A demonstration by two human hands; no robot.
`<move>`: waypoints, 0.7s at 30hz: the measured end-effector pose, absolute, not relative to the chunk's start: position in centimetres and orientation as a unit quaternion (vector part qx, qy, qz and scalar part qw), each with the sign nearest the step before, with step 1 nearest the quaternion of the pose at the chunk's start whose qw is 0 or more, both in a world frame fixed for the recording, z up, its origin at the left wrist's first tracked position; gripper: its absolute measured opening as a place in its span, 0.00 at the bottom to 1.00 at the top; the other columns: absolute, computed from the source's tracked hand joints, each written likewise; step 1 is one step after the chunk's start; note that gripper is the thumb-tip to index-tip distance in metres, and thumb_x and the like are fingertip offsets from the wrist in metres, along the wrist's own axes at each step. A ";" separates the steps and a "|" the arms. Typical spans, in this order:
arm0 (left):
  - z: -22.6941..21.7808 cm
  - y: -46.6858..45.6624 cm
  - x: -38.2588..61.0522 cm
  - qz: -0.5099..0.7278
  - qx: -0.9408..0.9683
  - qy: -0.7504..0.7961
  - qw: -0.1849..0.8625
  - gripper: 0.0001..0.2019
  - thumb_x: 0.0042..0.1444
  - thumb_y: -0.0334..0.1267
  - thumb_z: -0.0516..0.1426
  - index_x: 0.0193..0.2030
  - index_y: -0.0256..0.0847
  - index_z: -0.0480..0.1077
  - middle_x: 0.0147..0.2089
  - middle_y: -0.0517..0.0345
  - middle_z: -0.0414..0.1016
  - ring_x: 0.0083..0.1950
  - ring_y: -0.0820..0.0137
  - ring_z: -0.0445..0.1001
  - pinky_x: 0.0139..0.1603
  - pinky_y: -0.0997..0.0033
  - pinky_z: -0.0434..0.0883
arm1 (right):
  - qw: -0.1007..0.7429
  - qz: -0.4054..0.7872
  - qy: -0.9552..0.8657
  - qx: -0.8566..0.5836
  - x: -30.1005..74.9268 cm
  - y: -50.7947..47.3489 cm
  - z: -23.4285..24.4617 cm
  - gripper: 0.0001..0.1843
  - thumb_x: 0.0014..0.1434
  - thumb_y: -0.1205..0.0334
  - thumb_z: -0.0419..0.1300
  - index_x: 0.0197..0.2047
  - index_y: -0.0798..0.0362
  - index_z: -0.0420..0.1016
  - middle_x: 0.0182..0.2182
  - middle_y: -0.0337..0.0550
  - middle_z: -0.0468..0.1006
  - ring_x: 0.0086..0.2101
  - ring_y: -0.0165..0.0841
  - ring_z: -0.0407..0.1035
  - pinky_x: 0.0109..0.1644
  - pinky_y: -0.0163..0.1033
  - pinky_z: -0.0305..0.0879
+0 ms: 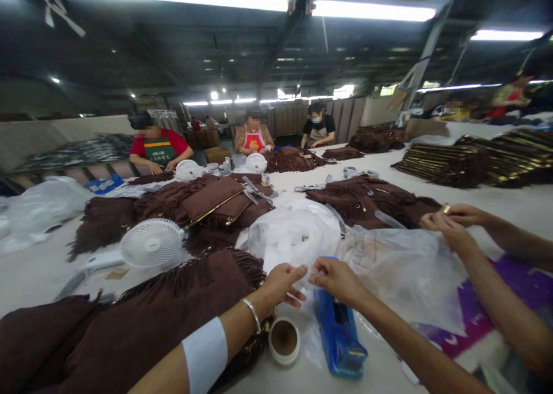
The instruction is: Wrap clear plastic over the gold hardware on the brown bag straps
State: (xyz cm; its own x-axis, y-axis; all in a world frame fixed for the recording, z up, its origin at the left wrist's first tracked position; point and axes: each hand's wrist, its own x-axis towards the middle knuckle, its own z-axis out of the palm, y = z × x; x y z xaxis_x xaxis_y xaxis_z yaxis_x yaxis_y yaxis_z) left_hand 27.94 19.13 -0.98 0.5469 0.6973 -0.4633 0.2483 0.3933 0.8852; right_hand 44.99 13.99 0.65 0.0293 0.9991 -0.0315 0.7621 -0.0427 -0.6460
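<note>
My left hand [283, 285], with a silver bangle at the wrist and a white patch on the forearm, hovers over the table with its fingers apart. Just right of it, my right hand [334, 280] is curled in a pinch; whatever its fingertips hold is too small to make out. A blue tape dispenser [339, 336] stands below my right hand. Under my left wrist sits a small round white tub [284, 341] with brown contents. Brown fringed bags [173, 313] lie left of my left arm. Behind both hands is crumpled white wrapping [296, 233].
A white handheld fan [152, 243] rests at left among more brown bags [224, 201]. At right, a co-worker's hands [451, 224] hold a small gold piece above a clear plastic bag [401, 267] and purple packaging [475, 313]. Gold-edged stacks [440, 163] stand farther back; several people work across the table.
</note>
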 end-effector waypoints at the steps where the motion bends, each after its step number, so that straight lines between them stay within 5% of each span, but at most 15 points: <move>1: -1.2 19.2 28.1 0.157 0.524 0.455 0.703 0.18 0.52 0.51 0.59 0.36 0.38 0.62 0.34 0.57 0.72 0.27 0.69 0.76 0.24 0.71 0.72 | 0.231 0.251 -0.656 -0.674 45.0 14.0 0.6 0.06 0.52 0.59 0.59 0.32 0.53 0.73 0.27 0.37 0.77 0.30 0.31 0.69 0.32 0.32 0.56; 7: -3.1 19.5 28.7 0.125 0.508 0.533 0.665 0.05 0.59 0.30 0.51 0.33 0.34 0.65 0.27 0.58 0.73 0.25 0.75 0.74 0.26 0.76 0.71 | 0.200 0.210 -0.665 -0.688 46.0 14.8 0.0 0.05 0.55 0.61 0.56 0.33 0.52 0.71 0.24 0.37 0.76 0.29 0.32 0.69 0.31 0.33 0.53; 14: -6.5 19.9 29.8 0.011 0.544 0.618 0.567 0.15 0.62 0.45 0.52 0.34 0.35 0.70 0.26 0.62 0.72 0.27 0.73 0.72 0.33 0.67 0.73 | 0.187 0.144 -0.655 -0.718 46.9 15.8 0.0 0.08 0.60 0.62 0.51 0.31 0.51 0.68 0.25 0.39 0.76 0.29 0.33 0.70 0.32 0.34 0.51; 21: -7.7 21.2 30.9 -0.048 0.574 0.606 0.548 0.15 0.59 0.47 0.55 0.38 0.35 0.71 0.37 0.57 0.76 0.36 0.69 0.75 0.39 0.63 0.74 | 0.218 0.158 -0.625 -0.733 48.9 15.1 1.2 0.10 0.61 0.59 0.48 0.33 0.49 0.68 0.25 0.34 0.77 0.25 0.30 0.71 0.32 0.33 0.58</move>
